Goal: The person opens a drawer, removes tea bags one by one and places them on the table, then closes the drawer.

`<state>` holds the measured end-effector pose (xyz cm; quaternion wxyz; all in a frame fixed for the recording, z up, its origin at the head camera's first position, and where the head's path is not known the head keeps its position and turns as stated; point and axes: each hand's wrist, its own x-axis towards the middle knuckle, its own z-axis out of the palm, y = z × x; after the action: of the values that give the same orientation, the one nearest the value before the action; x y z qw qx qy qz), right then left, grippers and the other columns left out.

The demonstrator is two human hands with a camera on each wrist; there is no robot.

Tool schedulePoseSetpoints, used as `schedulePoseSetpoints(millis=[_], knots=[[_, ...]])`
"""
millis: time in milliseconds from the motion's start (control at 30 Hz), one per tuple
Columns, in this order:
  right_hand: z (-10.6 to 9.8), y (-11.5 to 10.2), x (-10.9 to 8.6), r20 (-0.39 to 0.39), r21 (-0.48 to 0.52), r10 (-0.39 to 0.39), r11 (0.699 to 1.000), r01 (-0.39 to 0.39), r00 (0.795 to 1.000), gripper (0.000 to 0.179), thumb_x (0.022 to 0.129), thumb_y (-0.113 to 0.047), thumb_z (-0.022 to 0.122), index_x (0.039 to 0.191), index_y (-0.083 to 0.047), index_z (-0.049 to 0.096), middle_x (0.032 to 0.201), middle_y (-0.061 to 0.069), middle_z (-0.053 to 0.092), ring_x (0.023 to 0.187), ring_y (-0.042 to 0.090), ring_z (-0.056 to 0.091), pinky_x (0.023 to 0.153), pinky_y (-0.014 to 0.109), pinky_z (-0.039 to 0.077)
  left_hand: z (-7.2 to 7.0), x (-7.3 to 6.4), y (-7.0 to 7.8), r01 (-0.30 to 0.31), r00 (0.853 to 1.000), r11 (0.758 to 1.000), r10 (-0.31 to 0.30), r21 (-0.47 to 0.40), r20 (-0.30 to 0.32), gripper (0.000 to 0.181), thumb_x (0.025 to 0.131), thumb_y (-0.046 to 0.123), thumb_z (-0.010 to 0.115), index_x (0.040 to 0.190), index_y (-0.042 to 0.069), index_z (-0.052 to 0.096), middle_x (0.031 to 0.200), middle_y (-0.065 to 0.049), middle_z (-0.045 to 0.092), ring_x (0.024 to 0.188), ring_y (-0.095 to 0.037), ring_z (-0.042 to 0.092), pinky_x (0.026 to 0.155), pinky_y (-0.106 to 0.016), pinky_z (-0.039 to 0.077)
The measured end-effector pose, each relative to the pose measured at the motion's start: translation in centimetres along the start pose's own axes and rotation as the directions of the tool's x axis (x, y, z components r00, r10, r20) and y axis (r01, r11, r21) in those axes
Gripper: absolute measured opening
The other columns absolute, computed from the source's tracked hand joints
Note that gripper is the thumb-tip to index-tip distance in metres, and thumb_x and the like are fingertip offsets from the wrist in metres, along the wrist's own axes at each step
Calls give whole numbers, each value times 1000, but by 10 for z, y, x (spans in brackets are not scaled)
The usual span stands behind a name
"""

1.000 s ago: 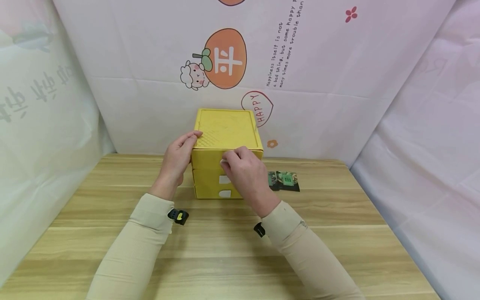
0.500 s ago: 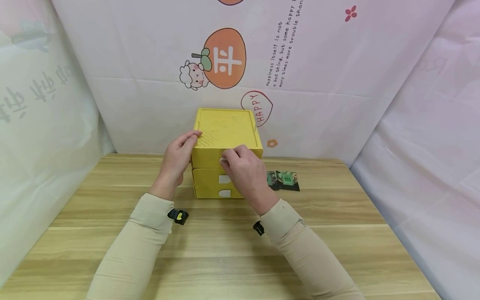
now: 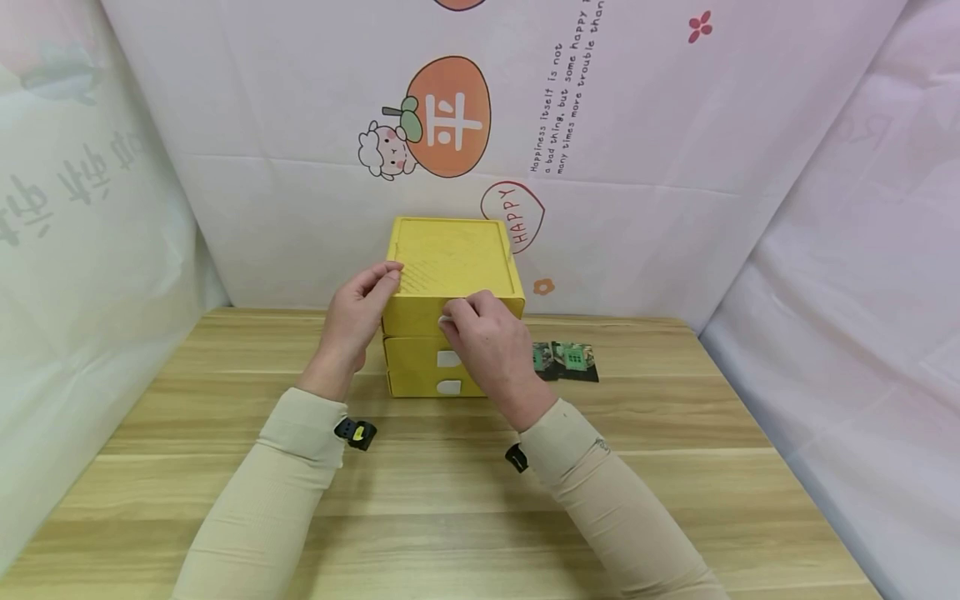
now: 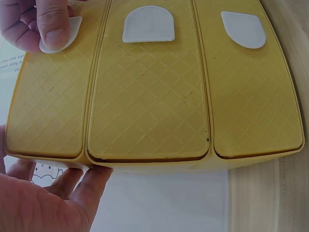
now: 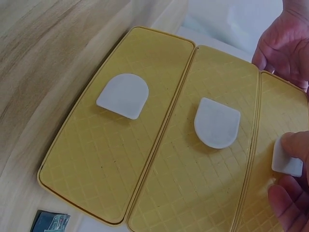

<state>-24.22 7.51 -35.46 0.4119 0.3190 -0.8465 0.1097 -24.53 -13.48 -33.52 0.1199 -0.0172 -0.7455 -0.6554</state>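
A yellow three-drawer box (image 3: pixel 459 254) stands at the back of the table, its drawer fronts towards me. My left hand (image 3: pixel 352 312) rests against its left side near the top corner, the fingers lying fairly straight along that wall. With thumb and fingers my right hand (image 3: pixel 491 346) pinches the white handle (image 5: pixel 285 162) of the top drawer (image 4: pixel 50 106), which sits flush in the box. Below it are the middle drawer's white handle (image 5: pixel 217 123) and the bottom drawer's white handle (image 5: pixel 124 95), both untouched. The right hand hides part of the fronts in the head view.
Dark cards with green pictures (image 3: pixel 575 358) lie on the wooden table (image 3: pixel 450 517), right of the box. A printed white cloth (image 3: pixel 637 233) hangs just behind the box, and more cloth hangs at both sides.
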Motion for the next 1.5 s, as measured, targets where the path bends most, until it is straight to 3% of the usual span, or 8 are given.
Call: schedulePoseSetpoints(millis=[633, 867, 1100, 1500], knots=[[-4, 1, -4, -62, 47, 13, 999, -10, 998, 17, 96, -26, 78, 108, -14, 73, 96, 6, 67, 82, 19, 68, 66, 32, 60, 2, 0, 1, -11, 1000, 1000, 11, 6, 5, 45, 104, 44, 61, 140, 18, 66, 146, -2, 60, 134, -20, 52, 114, -43, 41], [-6, -1, -9, -101, 76, -23, 997, 31, 995, 8, 97, -20, 75, 104, -16, 73, 93, 5, 67, 79, 18, 64, 58, 31, 56, 2, -1, 1, -2, 1000, 1000, 2, -2, -1, 45, 104, 44, 62, 140, 17, 67, 145, -3, 60, 133, -20, 52, 114, -42, 41], [1, -3, -20, -63, 19, -82, 996, 83, 995, 13, 95, -24, 79, 106, -19, 75, 95, 3, 72, 78, 19, 66, 57, 31, 58, 3, -1, 1, 14, 1000, 1000, -14, 0, -17, 43, 104, 45, 62, 138, 19, 67, 144, -1, 60, 131, -19, 53, 113, -42, 42], [15, -5, -35, 33, -25, -103, 994, 104, 994, 15, 96, -29, 78, 108, -20, 77, 98, 2, 72, 82, 18, 67, 63, 31, 59, 3, -1, 2, 17, 1000, 1000, -16, 17, -23, 45, 104, 45, 61, 139, 18, 67, 142, -3, 61, 131, -20, 53, 112, -41, 42]])
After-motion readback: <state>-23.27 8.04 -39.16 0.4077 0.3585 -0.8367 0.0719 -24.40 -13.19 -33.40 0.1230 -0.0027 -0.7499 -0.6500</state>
